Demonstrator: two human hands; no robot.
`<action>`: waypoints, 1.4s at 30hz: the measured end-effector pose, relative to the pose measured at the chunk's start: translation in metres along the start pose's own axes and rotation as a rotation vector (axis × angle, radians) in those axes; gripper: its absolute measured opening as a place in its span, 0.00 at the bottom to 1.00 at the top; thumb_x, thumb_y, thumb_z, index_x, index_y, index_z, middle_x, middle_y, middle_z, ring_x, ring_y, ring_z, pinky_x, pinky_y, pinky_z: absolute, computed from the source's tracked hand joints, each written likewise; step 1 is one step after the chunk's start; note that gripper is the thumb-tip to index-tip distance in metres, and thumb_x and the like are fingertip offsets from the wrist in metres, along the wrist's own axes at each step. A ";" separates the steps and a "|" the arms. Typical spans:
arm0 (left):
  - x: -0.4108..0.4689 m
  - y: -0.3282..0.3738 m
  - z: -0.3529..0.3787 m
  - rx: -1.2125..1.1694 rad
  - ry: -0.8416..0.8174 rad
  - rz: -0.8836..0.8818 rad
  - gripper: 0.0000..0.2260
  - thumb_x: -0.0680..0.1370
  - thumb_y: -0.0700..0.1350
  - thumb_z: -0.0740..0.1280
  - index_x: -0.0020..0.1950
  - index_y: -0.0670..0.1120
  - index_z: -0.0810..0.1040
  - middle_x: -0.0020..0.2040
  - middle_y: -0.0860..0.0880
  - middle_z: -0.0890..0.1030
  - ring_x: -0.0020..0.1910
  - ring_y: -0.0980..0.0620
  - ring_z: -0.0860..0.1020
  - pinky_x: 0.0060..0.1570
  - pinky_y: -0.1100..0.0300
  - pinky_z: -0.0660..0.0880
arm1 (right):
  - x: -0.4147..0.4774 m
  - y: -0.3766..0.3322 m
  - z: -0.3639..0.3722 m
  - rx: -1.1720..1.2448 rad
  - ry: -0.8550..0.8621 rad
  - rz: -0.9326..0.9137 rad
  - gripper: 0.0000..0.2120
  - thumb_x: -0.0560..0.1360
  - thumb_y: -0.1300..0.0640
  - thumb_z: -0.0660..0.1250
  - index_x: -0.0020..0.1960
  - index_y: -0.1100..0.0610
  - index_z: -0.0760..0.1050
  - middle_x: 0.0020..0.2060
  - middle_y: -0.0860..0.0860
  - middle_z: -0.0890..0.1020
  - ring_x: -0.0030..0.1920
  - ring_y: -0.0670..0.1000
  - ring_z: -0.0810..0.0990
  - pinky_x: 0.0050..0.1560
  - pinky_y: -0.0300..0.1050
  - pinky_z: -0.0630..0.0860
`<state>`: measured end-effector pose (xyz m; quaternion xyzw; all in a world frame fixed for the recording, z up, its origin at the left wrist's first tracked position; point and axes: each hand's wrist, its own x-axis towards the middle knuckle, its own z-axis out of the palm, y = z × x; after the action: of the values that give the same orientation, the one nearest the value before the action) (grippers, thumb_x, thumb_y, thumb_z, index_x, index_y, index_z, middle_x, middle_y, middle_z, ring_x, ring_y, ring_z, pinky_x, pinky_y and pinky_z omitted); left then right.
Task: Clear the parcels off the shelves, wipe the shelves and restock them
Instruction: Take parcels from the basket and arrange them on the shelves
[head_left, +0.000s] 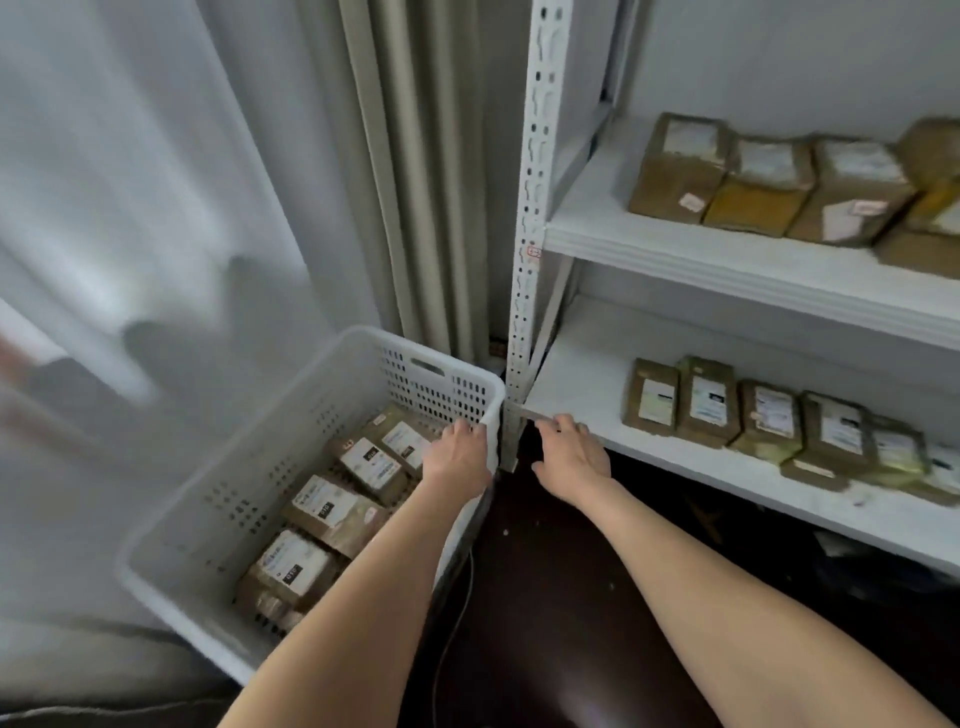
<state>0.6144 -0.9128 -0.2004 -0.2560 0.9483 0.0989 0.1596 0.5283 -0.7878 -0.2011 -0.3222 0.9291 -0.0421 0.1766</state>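
A white plastic basket (291, 415) stands on the floor to the left of the white metal shelf unit (530, 218) and holds several brown parcels (324, 506) with white labels. My left hand (457, 457) reaches over the basket's right corner, its fingers hooked over the rim. My right hand (574, 457) lies with its fingertips on the front edge of the lower shelf (582, 384), near its left end, and holds nothing. A row of several labelled parcels (753, 415) stands on the lower shelf. More parcels (769, 182) sit on the upper shelf (649, 244).
A pale curtain (156, 182) hangs behind the basket on the left. The floor (545, 597) below the shelves is dark, and a thin cable (457, 623) runs across it beside the basket. The left part of each shelf is bare.
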 end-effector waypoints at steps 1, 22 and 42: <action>-0.002 0.016 0.000 0.019 0.007 0.025 0.23 0.77 0.46 0.65 0.70 0.45 0.63 0.67 0.43 0.66 0.66 0.43 0.67 0.55 0.50 0.73 | -0.009 0.014 -0.003 0.011 0.009 0.026 0.26 0.78 0.51 0.65 0.73 0.53 0.62 0.70 0.54 0.64 0.67 0.56 0.66 0.61 0.51 0.72; -0.087 0.443 0.075 0.186 0.016 0.466 0.27 0.76 0.46 0.66 0.73 0.45 0.61 0.69 0.44 0.65 0.66 0.45 0.69 0.54 0.52 0.75 | -0.235 0.416 -0.019 0.126 0.102 0.436 0.26 0.78 0.52 0.64 0.73 0.54 0.61 0.70 0.55 0.64 0.69 0.58 0.65 0.62 0.52 0.70; 0.047 0.676 0.101 0.243 -0.073 0.520 0.26 0.77 0.44 0.65 0.73 0.44 0.61 0.70 0.44 0.65 0.67 0.45 0.68 0.55 0.52 0.74 | -0.149 0.651 -0.049 0.130 0.032 0.503 0.29 0.78 0.55 0.64 0.75 0.54 0.58 0.72 0.56 0.62 0.70 0.58 0.63 0.65 0.52 0.68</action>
<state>0.2519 -0.3329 -0.2391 0.0204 0.9806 0.0313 0.1926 0.2393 -0.1843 -0.2359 -0.0685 0.9780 -0.0614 0.1872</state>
